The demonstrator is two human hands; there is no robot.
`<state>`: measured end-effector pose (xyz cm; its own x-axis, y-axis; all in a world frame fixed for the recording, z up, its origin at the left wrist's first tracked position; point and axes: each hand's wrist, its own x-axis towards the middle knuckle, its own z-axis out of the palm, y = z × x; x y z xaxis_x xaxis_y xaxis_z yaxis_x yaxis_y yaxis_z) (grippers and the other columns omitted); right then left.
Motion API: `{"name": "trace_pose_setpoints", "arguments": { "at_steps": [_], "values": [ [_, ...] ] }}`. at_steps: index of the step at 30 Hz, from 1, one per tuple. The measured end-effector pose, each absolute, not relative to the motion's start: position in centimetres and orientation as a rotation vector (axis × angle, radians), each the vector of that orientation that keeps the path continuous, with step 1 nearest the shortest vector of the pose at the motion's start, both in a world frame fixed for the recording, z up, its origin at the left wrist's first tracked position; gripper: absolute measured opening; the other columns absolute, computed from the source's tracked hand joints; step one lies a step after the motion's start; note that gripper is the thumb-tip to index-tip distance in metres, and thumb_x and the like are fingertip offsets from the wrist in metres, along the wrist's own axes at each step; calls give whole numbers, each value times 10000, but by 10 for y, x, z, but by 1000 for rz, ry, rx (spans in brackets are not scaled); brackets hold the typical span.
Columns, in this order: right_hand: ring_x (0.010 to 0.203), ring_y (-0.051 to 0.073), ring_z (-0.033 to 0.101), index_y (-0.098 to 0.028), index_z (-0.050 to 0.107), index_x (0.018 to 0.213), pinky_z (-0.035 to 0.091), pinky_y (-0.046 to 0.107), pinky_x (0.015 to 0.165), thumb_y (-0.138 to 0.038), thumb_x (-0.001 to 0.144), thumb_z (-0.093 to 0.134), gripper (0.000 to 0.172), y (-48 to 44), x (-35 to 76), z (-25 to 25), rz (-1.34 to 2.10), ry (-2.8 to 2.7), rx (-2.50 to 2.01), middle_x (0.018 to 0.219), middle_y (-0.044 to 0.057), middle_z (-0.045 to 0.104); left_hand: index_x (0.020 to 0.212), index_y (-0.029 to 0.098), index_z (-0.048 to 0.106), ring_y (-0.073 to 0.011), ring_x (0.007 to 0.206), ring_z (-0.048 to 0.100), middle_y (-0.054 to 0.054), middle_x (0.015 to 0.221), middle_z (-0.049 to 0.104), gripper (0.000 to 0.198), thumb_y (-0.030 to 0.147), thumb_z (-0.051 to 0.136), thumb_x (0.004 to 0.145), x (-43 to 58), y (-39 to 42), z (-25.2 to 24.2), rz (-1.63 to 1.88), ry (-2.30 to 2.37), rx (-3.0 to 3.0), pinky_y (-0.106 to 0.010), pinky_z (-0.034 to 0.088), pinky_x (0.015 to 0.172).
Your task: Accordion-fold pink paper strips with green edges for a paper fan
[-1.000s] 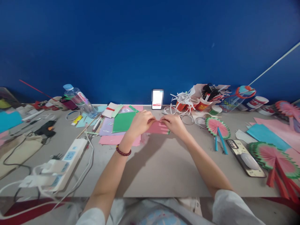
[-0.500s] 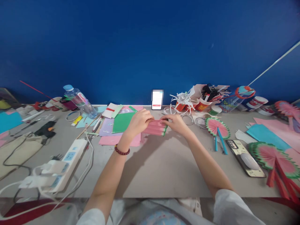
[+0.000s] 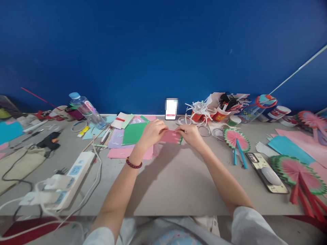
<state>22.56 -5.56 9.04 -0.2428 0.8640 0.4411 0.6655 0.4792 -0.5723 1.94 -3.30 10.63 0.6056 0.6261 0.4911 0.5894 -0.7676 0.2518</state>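
Note:
Both my hands hold a pink pleated paper strip with a green edge (image 3: 171, 136) just above the table's far middle. My left hand (image 3: 152, 132) pinches its left end, fingers curled. My right hand (image 3: 191, 134) pinches its right end by the green edge. A red bead bracelet (image 3: 134, 164) sits on my left wrist. Behind my left hand lie a green sheet (image 3: 134, 132) and pink sheets (image 3: 122, 152).
A white power strip (image 3: 66, 177) with cables lies at the left, near a black glue gun (image 3: 50, 139) and a water bottle (image 3: 87, 109). A phone (image 3: 171, 108) stands at the wall. Paper fans (image 3: 236, 139), a phone with a mouse (image 3: 267, 168) and red cups (image 3: 219, 113) fill the right.
The pleated strip was spread and lifted half a second ago; now it is pressed flatter and narrower between my hands, which have closed in slightly.

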Motion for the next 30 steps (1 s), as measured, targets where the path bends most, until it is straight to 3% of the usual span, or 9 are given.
{"name": "trace_pose_setpoints", "arguments": {
  "at_steps": [6, 10, 19, 26, 30],
  "values": [
    [793, 178, 677, -223, 736, 824, 492, 270, 742, -234, 814, 634, 103, -56, 229, 94, 410, -1997, -1210, 845, 30, 746, 878, 186, 683, -167, 796, 539, -35, 827, 668, 210, 245, 489, 931, 27, -33, 99, 972, 974, 2778, -303, 407, 712],
    [907, 208, 682, -223, 729, 912, 504, 298, 806, -294, 781, 672, 159, -54, 238, 98, 500, -1966, -1207, 952, 41, 747, 851, 187, 687, -166, 780, 542, -35, 807, 667, 224, 250, 487, 932, 25, -30, 95, 1048, 978, 2745, -296, 400, 683],
    [833, 186, 699, -232, 743, 862, 510, 279, 796, -258, 815, 635, 121, -52, 241, 96, 516, -2002, -1196, 875, 20, 759, 825, 191, 688, -155, 783, 554, -25, 811, 676, 171, 191, 534, 899, 21, -23, 89, 1048, 954, 2691, -279, 422, 703],
    [815, 195, 702, -228, 745, 816, 519, 289, 763, -182, 829, 606, 147, -52, 236, 91, 323, -1996, -1191, 848, 34, 759, 820, 187, 692, -155, 767, 550, -23, 792, 676, 157, 178, 551, 887, 23, -22, 86, 1043, 975, 2671, -281, 431, 700],
    [821, 199, 697, -228, 744, 857, 523, 298, 749, -203, 856, 583, 162, -56, 234, 94, 282, -2037, -1140, 863, 45, 756, 939, 192, 682, -161, 812, 556, -37, 834, 675, 146, 244, 552, 897, 31, -28, 87, 1086, 887, 2638, -287, 451, 718]
  ]
}}
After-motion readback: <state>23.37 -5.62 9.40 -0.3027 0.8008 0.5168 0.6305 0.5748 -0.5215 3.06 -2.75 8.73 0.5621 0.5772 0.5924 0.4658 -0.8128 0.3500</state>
